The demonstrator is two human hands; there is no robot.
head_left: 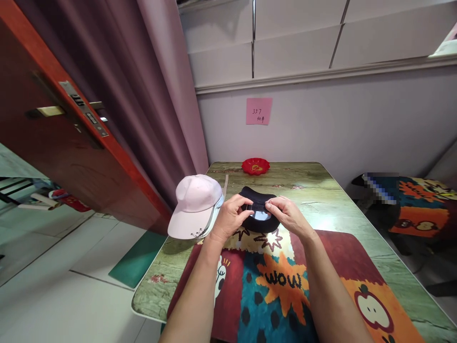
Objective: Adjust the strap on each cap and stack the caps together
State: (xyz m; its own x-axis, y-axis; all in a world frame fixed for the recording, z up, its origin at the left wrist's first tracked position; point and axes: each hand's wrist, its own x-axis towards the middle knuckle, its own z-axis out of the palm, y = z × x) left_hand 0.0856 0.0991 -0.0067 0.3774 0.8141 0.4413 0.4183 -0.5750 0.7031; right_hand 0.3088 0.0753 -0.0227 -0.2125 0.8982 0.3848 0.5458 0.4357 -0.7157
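Observation:
A black cap (262,224) rests on the table between both hands, its back opening and strap turned toward me. My left hand (232,214) pinches the cap's strap near a small metal buckle (249,207). On the other side, the thumb and fingers of my right hand (285,213) are closed on the strap too. Something pale shows through the opening below the strap. Just left of my left hand sits a pale pink cap (198,195), its brim toward me and a few small rings along the brim edge. A light strap end sticks up behind it.
The wood-patterned table (303,181) carries a colourful mat (250,286) under my forearms. A red scalloped dish (255,166) stands at the back edge. A pink note (259,111) is on the wall. Left are a curtain (171,95) and an open door (71,128); right, a patterned stool (417,209).

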